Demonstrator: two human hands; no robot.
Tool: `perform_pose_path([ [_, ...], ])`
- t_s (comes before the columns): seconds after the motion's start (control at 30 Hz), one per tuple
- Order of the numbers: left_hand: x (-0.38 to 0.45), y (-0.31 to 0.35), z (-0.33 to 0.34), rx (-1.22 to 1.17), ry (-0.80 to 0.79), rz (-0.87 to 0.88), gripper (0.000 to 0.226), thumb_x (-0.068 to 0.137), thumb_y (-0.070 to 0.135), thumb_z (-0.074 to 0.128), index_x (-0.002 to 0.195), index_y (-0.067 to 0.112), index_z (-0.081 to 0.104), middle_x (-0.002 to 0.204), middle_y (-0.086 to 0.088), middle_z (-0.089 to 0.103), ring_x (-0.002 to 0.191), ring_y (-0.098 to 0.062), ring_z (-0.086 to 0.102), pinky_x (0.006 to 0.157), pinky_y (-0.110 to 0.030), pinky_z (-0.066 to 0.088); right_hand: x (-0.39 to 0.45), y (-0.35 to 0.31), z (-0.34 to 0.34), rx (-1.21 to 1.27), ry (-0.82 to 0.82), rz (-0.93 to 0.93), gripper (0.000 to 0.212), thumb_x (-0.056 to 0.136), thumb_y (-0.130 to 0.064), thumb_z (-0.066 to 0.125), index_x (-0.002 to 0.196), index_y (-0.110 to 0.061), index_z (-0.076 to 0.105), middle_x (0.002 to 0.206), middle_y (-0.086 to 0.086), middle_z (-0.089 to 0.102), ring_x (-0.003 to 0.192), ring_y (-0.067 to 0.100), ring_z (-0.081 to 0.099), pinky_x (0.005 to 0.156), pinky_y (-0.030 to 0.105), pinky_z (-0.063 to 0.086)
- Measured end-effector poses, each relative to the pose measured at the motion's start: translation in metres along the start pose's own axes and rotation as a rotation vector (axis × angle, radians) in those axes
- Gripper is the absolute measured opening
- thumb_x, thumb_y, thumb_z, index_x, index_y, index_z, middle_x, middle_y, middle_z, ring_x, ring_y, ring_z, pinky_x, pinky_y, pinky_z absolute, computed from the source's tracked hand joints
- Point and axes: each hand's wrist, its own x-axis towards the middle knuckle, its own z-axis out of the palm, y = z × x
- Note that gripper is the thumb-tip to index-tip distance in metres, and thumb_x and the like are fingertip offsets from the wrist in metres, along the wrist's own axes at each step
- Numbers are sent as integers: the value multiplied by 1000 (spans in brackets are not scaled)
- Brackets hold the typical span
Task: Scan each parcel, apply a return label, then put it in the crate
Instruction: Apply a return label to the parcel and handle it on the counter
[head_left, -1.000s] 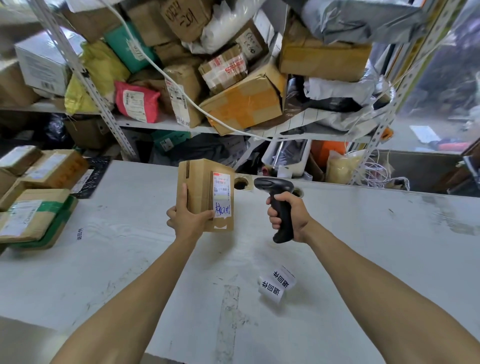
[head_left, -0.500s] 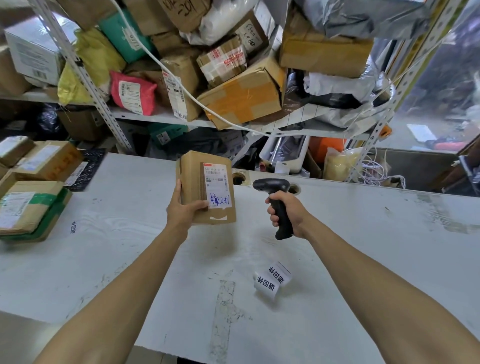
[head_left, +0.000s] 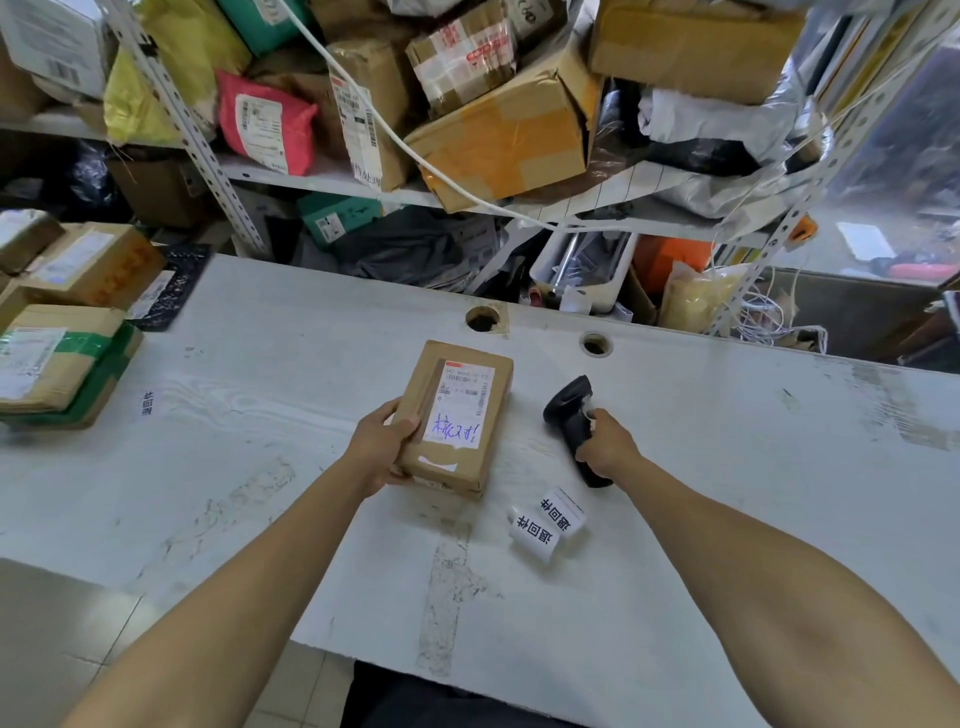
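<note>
While the left hand (head_left: 382, 447) holds the brown cardboard parcel (head_left: 453, 418) on the white worktop (head_left: 727, 467), the right hand (head_left: 605, 449), at three o'clock, grips the black plastic scanner (head_left: 571, 415).

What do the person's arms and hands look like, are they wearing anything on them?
Both forearms are bare: no sleeves reach into view. The left hand and right hand wear no gloves, and no watch, ring or wristband shows.

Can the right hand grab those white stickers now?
Probably not yet: the right hand grips the scanner. The return labels lie bare on the table just below it, nothing between, so it could after letting go.
</note>
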Motion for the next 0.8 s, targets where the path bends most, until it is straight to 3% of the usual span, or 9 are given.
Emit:
perform_pose_path([
  [0.13,-9,-4,2,-5,-16,28,33,104,23,53,136,33,55,111,0,69,90,-26,67,60,-41,57,-10,4,2,93,101,51,62,90,-14,61,145,-4,33,128,18,57,119,36,53,90,35,43],
  [0.27,-17,-8,4,25,-24,77,34,103,21,54,136,32,56,107,1,70,90,-24,68,65,-44,58,-35,9,6,133,253,102,56,91,-20,58,141,-4,39,129,18,54,119,34,53,88,34,43],
  [0.37,-28,-15,6,175,84,236,47,98,16,58,143,30,51,117,-5,70,96,-27,69,74,-51,61,-63,20,20,224,274,133,31,89,-18,57,119,-9,54,112,14,62,101,34,62,79,34,49],
  [0.47,-55,-35,16,400,234,479,53,94,7,60,144,21,50,120,2,57,99,-14,54,86,-31,48,-91,32,43,311,253,164,7,86,-17,55,92,-18,58,89,10,70,81,29,68,80,42,57],
  [0.57,-84,-63,28,441,308,632,55,89,0,67,138,22,56,123,-5,42,110,-15,38,89,-23,36,-115,35,63,386,240,178,12,89,-17,53,100,-16,59,78,9,70,63,19,67,70,33,55],
  [0.63,-94,-83,37,514,252,748,47,86,-5,68,127,18,64,118,-9,49,110,-21,42,91,-24,37,-123,34,77,393,261,190,17,92,-25,54,107,-18,56,76,6,70,67,17,68,64,28,51],
  [0.7,-97,-96,49,569,82,808,34,86,-5,67,116,12,70,109,-9,63,102,-26,56,90,-35,48,-128,32,89,401,292,198,29,90,-38,55,114,-24,51,81,6,70,80,23,69,71,33,55],
  [0.8,-103,-106,71,698,-141,700,29,95,7,62,124,8,66,115,-10,68,107,-29,62,94,-39,48,-136,26,101,433,284,156,42,86,-41,64,121,-29,45,88,4,67,86,21,64,70,32,50],
])
